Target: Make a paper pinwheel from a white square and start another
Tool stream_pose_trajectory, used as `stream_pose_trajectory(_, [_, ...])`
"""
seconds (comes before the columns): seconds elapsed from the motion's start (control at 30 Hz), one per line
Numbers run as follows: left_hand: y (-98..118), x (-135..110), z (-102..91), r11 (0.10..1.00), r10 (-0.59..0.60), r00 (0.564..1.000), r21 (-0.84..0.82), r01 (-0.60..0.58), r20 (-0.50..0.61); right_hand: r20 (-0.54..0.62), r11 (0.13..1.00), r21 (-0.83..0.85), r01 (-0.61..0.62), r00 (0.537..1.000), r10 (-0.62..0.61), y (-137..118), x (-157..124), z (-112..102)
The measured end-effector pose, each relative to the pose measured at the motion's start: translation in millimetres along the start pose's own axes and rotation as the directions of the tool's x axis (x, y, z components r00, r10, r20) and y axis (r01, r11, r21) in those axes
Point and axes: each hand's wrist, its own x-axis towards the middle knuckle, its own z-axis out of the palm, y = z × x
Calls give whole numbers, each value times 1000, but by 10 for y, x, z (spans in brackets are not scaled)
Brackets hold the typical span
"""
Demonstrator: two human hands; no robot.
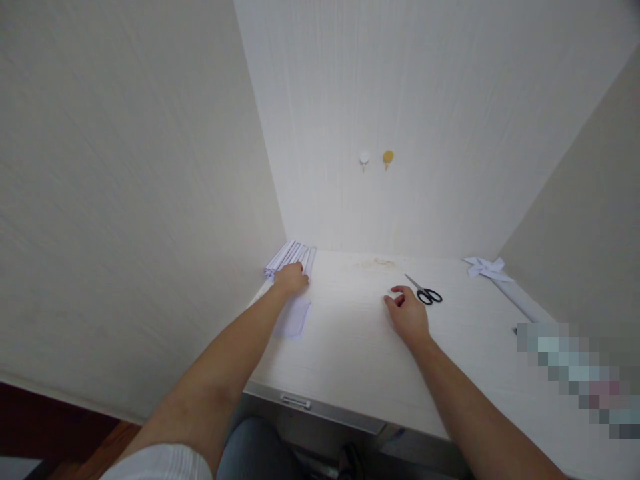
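we've got papers (290, 255) back left on the desk (345, 353), at our left hand (291, 279). scissors (428, 293) lie just beyond our right hand (407, 315), hooks (389, 157) on the wall (325, 100) behind.

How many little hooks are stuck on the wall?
2. A white hook and, just right of it, a yellow hook, both on the back wall above the white desktop.

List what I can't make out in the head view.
All in the head view:
Paper bundle: near end, partly behind the left hand.
Flat sheet: left side, behind the left forearm.
Item at right: shape lost under pixelation.
Right forearm: cut off by the bottom edge.
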Motion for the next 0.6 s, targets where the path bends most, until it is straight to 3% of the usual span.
stream_pose_trajectory(0.13, [-65, -106, -88, 995, 103, 992, -10, -102, 71, -1, 1000, 20, 4, 1000, -4, 28, 5, 9])
stream_pose_trajectory(0.3, [-253, -674, -111, 957, 273, 952, -136, -255, 137, 15, 1000, 5, -14, 1000, 14, 25, -3, 12])
stream_pose_trajectory(0.43, [-414, -1134, 24, 945, 297, 950, -171, -278, 96, 18, 1000, -12, -15, 1000, 16, 8, -29, 15])
stream_pose_trajectory(0.6, [-542, -1310, 131, 931, 329, 944, -173, -320, 21, 16, 1000, -25, 2, 1000, -1, -1, -75, 4])
